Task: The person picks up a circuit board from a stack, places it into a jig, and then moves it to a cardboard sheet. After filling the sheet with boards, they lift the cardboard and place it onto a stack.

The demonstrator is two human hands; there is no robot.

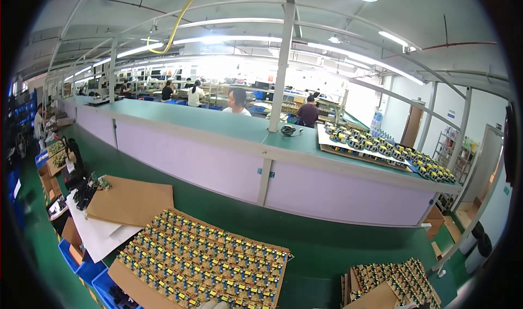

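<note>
At the lower edge, pale gloved fingertips of my left hand (212, 305) show against a large sheet of small circuit boards (212, 260). These boards carry yellow and blue parts and lie in rows on brown cardboard. Most of that hand is cut off, so its grip is hidden. Farther right, a small pale patch that looks like my right hand (415, 306) shows at the lower edge, beside a second stack of circuit boards (408, 276) with a cardboard piece (376, 298) over its front. Its fingers cannot be made out.
Brown cardboard (131, 200) and white sheets (98, 238) lie left of the boards, near black cables (84, 192). Blue bins (103, 287) line the left side. Across a green-topped bench (207, 121) sit more boards (381, 148) and a coiled cable (289, 130). People work beyond.
</note>
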